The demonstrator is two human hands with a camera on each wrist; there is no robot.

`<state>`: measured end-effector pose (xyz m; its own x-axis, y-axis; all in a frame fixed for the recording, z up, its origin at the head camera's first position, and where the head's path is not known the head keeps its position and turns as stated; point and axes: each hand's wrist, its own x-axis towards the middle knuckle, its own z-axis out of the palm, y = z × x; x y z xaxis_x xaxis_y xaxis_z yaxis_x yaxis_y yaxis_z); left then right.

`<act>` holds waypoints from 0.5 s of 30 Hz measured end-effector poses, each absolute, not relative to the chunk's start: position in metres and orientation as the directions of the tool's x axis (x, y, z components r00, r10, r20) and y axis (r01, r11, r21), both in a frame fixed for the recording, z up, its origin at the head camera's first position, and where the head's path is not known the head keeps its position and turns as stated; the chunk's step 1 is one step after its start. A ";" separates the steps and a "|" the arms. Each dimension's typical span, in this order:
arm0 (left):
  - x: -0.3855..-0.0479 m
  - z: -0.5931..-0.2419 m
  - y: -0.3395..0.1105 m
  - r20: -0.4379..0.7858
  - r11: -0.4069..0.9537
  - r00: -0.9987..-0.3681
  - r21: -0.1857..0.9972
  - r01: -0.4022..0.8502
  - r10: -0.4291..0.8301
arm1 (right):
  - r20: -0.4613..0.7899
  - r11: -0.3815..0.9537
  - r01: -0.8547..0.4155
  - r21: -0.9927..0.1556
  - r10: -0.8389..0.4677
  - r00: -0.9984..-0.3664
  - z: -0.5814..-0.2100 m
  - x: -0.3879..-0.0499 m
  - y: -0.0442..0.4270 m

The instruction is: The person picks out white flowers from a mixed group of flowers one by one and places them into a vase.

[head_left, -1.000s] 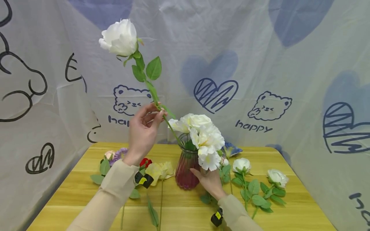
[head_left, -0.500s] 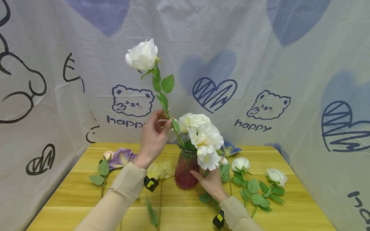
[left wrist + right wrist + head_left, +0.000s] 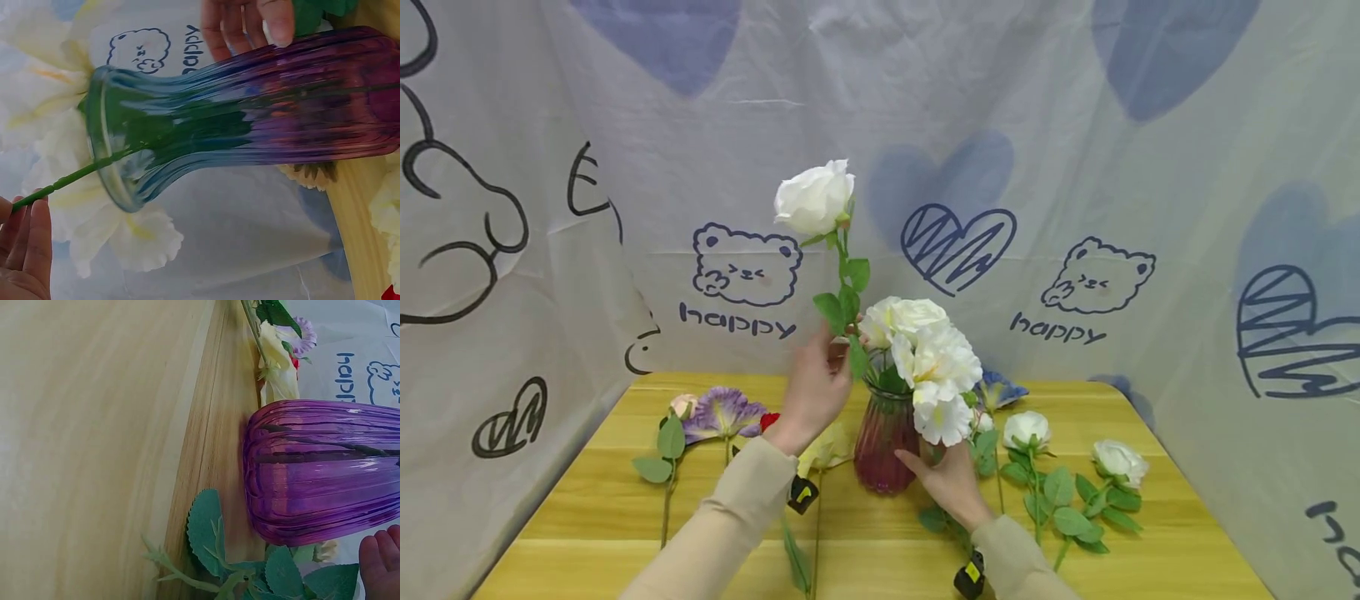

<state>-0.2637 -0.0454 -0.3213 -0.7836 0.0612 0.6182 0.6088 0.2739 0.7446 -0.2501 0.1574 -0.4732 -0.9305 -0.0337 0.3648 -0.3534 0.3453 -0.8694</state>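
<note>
My left hand [image 3: 815,387] pinches the green stem [image 3: 69,178] of a white rose [image 3: 815,198], which stands tall and leans slightly left. Its lower stem runs through the mouth of a ribbed glass vase [image 3: 880,450], clear at the neck and purple-pink below. A cluster of white flowers [image 3: 936,358] fills the vase's right side and hangs over its rim. Beside the vase's right wall is my right hand [image 3: 951,479], thumb toward the glass. In the right wrist view its fingers [image 3: 382,562] look relaxed beside the vase; firm contact cannot be told.
On the wooden table [image 3: 880,550] lie a purple flower [image 3: 726,412], a yellow flower [image 3: 827,450] and a partly hidden red one [image 3: 768,422] at left. Two white roses [image 3: 1027,429] and a blue flower [image 3: 1000,389] lie right. A printed cloth [image 3: 850,83] hangs behind.
My left hand has moved right and down with the white rose, which now stands more upright and lower, its stem deeper in the vase. My right hand has stayed by the vase.
</note>
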 end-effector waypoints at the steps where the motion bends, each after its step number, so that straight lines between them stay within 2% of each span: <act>1: -0.264 -0.323 -0.044 0.619 0.281 -0.782 0.740 0.611 0.070 | 0.369 0.343 -0.358 -0.869 -0.035 -0.929 -0.473 -0.250 0.158; 7: -0.264 -0.332 -0.040 0.591 0.352 -0.801 0.733 0.581 0.092 | 0.371 0.350 -0.356 -0.867 -0.025 -0.928 -0.474 -0.251 0.158; 15: -0.267 -0.341 -0.037 0.586 0.509 -0.799 0.650 0.564 0.138 | 0.380 0.357 -0.367 -0.859 -0.037 -0.924 -0.475 -0.252 0.158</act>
<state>-0.2669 -0.0369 -0.3406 -0.7987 0.1375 0.5858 0.5644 0.5087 0.6501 -0.2516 0.1581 -0.4749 -0.9242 -0.0370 0.3800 -0.3675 0.3568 -0.8589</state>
